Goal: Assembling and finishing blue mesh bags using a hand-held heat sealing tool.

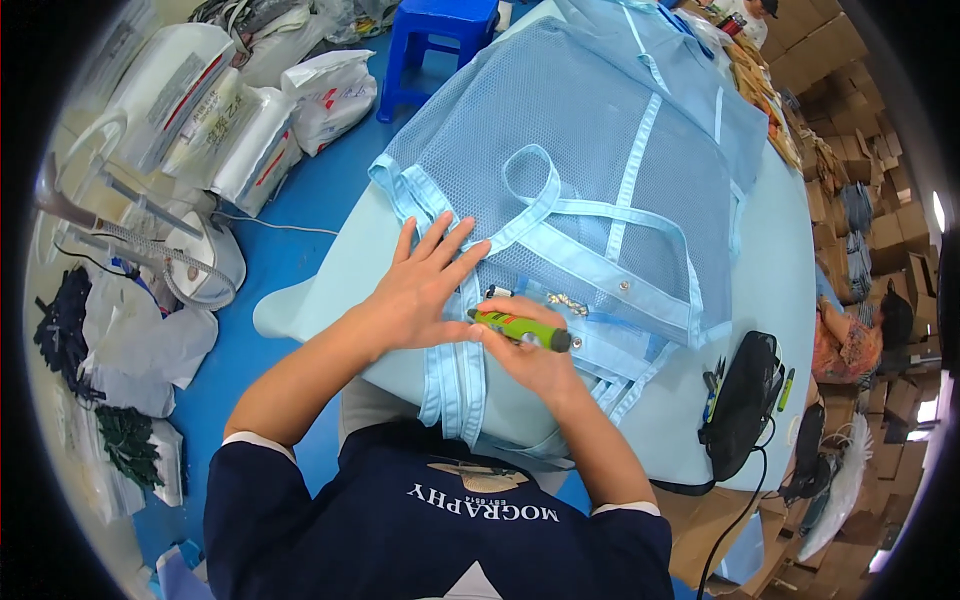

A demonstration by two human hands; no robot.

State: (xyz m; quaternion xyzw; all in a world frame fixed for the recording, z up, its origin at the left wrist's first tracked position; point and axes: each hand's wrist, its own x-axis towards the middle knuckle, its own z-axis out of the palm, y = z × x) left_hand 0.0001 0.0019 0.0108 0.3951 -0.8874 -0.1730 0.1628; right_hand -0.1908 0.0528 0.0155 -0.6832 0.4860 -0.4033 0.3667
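Observation:
A light blue mesh fabric piece (570,110) with pale blue binding strips is spread over a padded pale table (780,300). My left hand (420,290) lies flat on its bound edge, fingers spread and nothing held. Close beside it, my right hand (530,360) grips a thick green pen-shaped tool (525,328) with a dark end. The tool's other end points toward the left hand, over the trim. Small metal snaps (624,286) show on the fabric's band, and a short metal chain-like piece (568,303) lies just beyond the right hand. A looped strap (530,175) curls across the mesh.
On the table's right lie a black pouch (745,400), small snips (712,390) and a green pen (786,390). A blue stool (440,45), packed bags (330,95) and a white steamer (210,260) stand left. Another person (850,335) is at the right, near cardboard boxes.

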